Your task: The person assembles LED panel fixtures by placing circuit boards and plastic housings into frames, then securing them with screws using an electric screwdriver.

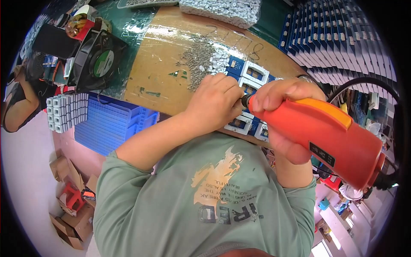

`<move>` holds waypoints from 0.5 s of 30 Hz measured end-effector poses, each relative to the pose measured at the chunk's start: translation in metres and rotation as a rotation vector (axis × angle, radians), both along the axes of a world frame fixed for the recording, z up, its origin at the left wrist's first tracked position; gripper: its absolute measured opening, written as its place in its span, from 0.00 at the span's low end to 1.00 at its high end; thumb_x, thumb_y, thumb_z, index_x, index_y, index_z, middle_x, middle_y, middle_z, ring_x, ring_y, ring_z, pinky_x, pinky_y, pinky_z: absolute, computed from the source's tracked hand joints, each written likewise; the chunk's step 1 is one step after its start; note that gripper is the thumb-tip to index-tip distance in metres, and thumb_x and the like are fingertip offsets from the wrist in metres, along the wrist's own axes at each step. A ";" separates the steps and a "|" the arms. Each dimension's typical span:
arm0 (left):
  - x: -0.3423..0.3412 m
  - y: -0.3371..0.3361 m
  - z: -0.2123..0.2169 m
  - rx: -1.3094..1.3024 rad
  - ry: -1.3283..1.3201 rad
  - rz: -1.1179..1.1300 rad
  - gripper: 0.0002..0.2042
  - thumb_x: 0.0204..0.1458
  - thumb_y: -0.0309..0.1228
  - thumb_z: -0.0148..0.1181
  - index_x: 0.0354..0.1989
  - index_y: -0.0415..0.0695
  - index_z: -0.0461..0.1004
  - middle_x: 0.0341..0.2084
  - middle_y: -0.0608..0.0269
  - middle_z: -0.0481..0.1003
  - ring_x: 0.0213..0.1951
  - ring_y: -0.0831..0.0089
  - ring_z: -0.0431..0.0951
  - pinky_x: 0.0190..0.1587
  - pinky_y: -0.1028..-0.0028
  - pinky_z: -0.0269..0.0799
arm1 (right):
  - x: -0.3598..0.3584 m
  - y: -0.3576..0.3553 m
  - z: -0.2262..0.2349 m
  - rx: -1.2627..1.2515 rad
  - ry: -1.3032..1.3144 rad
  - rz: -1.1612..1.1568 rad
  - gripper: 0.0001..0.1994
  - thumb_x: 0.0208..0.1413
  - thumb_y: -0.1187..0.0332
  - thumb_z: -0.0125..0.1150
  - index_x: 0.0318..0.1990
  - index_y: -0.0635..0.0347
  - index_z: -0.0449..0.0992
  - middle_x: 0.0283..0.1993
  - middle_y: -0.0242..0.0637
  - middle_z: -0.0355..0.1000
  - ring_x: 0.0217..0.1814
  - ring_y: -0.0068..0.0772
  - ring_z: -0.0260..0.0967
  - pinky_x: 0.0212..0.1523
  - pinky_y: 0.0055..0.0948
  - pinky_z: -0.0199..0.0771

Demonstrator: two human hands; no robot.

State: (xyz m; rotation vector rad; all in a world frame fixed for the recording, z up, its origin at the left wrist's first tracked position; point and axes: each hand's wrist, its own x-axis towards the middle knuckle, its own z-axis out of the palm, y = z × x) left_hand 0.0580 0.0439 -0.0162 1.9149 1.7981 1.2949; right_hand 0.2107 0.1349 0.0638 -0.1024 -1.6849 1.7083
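Observation:
My right hand (286, 97) grips a red electric screwdriver (329, 139) with a yellow-orange lever, its tip pointing left. At that tip, the fingers of my left hand (216, 97) are pressed together; whatever they hold is hidden. Both hands are over a row of blue circuit boards (234, 63) fitted with white plastic frames (257, 67). More of these frames show beneath my hands, close to the table's near edge. Just beyond my left hand lie a heap of small metal screws (197, 60) and a pile of small white plastic pieces (219, 59).
A brown work board (156, 55) covers the table. A black fan (100, 62) stands at the left, above stacked blue plastic trays (113, 124). White parts fill a bag (222, 13) at the back. Stacked blue-and-white boards (334, 38) rise at right, near a black cable (364, 80). Another person's arm (25, 105) shows far left.

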 end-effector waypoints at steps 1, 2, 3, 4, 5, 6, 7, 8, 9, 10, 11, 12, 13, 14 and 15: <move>0.000 0.001 0.001 -0.004 0.007 -0.003 0.07 0.40 0.27 0.65 0.29 0.45 0.74 0.29 0.63 0.70 0.37 0.61 0.72 0.41 0.63 0.65 | 0.000 0.000 0.000 0.000 -0.001 -0.011 0.51 0.44 0.31 0.68 0.65 0.62 0.59 0.45 0.43 0.70 0.43 0.41 0.71 0.45 0.40 0.75; 0.000 0.001 0.002 -0.009 0.013 -0.007 0.07 0.41 0.27 0.64 0.29 0.44 0.74 0.29 0.62 0.70 0.37 0.61 0.72 0.41 0.63 0.65 | 0.000 0.001 -0.001 0.000 -0.001 -0.022 0.51 0.44 0.31 0.67 0.65 0.62 0.59 0.45 0.43 0.70 0.43 0.40 0.71 0.45 0.40 0.75; 0.000 0.001 0.002 -0.011 0.015 -0.010 0.07 0.41 0.27 0.64 0.29 0.44 0.74 0.29 0.62 0.70 0.37 0.61 0.72 0.41 0.63 0.65 | 0.000 0.001 -0.001 -0.001 -0.001 -0.033 0.51 0.44 0.31 0.67 0.65 0.62 0.59 0.45 0.43 0.70 0.43 0.40 0.71 0.45 0.40 0.75; 0.000 0.001 0.002 -0.007 0.017 -0.005 0.07 0.41 0.27 0.64 0.29 0.44 0.74 0.29 0.62 0.70 0.37 0.61 0.72 0.41 0.63 0.65 | -0.001 0.000 -0.002 0.003 -0.002 -0.042 0.51 0.44 0.30 0.67 0.66 0.62 0.58 0.45 0.43 0.70 0.43 0.40 0.71 0.46 0.40 0.75; 0.000 0.001 0.001 -0.003 0.020 -0.002 0.07 0.41 0.27 0.64 0.29 0.44 0.74 0.29 0.62 0.70 0.37 0.61 0.72 0.41 0.63 0.65 | -0.002 0.000 -0.002 0.005 -0.003 -0.051 0.52 0.44 0.30 0.67 0.66 0.62 0.58 0.45 0.43 0.70 0.43 0.40 0.71 0.46 0.40 0.75; -0.001 0.000 0.001 -0.002 0.022 -0.003 0.07 0.41 0.27 0.64 0.29 0.44 0.74 0.29 0.62 0.70 0.37 0.61 0.72 0.41 0.63 0.65 | -0.002 -0.001 -0.003 0.007 -0.002 -0.061 0.52 0.45 0.30 0.66 0.66 0.62 0.58 0.45 0.43 0.70 0.43 0.40 0.71 0.46 0.40 0.75; -0.001 0.000 0.001 -0.006 0.028 0.003 0.07 0.41 0.27 0.64 0.29 0.44 0.74 0.29 0.62 0.70 0.37 0.60 0.72 0.41 0.63 0.65 | -0.002 -0.001 -0.003 0.008 -0.001 -0.069 0.52 0.45 0.30 0.66 0.67 0.62 0.58 0.45 0.42 0.70 0.43 0.40 0.71 0.46 0.40 0.75; -0.001 -0.001 0.002 -0.011 0.034 0.008 0.06 0.42 0.26 0.64 0.29 0.44 0.74 0.29 0.62 0.70 0.37 0.60 0.72 0.41 0.63 0.65 | -0.003 0.000 -0.004 0.008 0.001 -0.078 0.52 0.45 0.29 0.66 0.67 0.62 0.58 0.45 0.42 0.70 0.44 0.40 0.71 0.46 0.40 0.75; -0.001 -0.002 0.002 -0.013 0.040 0.008 0.06 0.42 0.26 0.64 0.29 0.44 0.74 0.29 0.62 0.70 0.37 0.60 0.72 0.41 0.63 0.65 | -0.003 0.000 -0.004 0.007 0.005 -0.087 0.53 0.45 0.29 0.66 0.67 0.62 0.57 0.45 0.42 0.70 0.44 0.40 0.71 0.46 0.40 0.75; -0.001 -0.004 0.002 -0.051 0.042 -0.001 0.08 0.41 0.27 0.66 0.31 0.45 0.75 0.32 0.62 0.73 0.38 0.60 0.73 0.43 0.63 0.67 | -0.002 0.000 -0.003 0.004 0.010 -0.085 0.53 0.45 0.29 0.66 0.67 0.62 0.57 0.45 0.42 0.70 0.44 0.40 0.71 0.46 0.40 0.75; -0.002 -0.006 0.003 -0.090 0.044 -0.009 0.10 0.41 0.27 0.68 0.34 0.45 0.76 0.35 0.61 0.76 0.39 0.60 0.75 0.44 0.62 0.68 | 0.001 0.002 0.001 -0.031 0.114 -0.045 0.51 0.45 0.34 0.69 0.67 0.63 0.58 0.45 0.44 0.71 0.46 0.42 0.71 0.50 0.39 0.74; -0.005 -0.006 0.005 -0.096 0.051 -0.007 0.10 0.41 0.27 0.68 0.34 0.45 0.76 0.35 0.61 0.76 0.39 0.60 0.75 0.44 0.62 0.68 | 0.005 0.005 0.004 -0.067 0.219 -0.005 0.50 0.46 0.38 0.72 0.68 0.65 0.58 0.46 0.45 0.72 0.48 0.43 0.71 0.53 0.39 0.74; -0.008 -0.008 0.007 -0.052 0.020 -0.001 0.09 0.42 0.27 0.68 0.34 0.45 0.77 0.35 0.61 0.76 0.40 0.60 0.76 0.44 0.62 0.69 | 0.015 0.011 0.008 -0.007 0.205 -0.002 0.52 0.46 0.36 0.70 0.69 0.64 0.56 0.47 0.46 0.70 0.48 0.47 0.71 0.51 0.44 0.74; -0.011 -0.010 0.009 -0.009 -0.010 0.006 0.09 0.44 0.26 0.68 0.34 0.45 0.78 0.35 0.61 0.77 0.40 0.60 0.76 0.45 0.62 0.70 | 0.023 0.014 0.006 -0.015 0.212 -0.008 0.52 0.46 0.36 0.70 0.69 0.64 0.56 0.47 0.46 0.70 0.48 0.47 0.71 0.51 0.44 0.74; -0.016 -0.014 0.008 -0.018 -0.004 0.001 0.09 0.44 0.26 0.68 0.34 0.45 0.78 0.35 0.61 0.77 0.40 0.60 0.76 0.45 0.62 0.70 | 0.031 0.016 0.005 -0.002 0.192 -0.054 0.52 0.46 0.35 0.69 0.69 0.64 0.56 0.46 0.45 0.71 0.47 0.47 0.71 0.50 0.43 0.75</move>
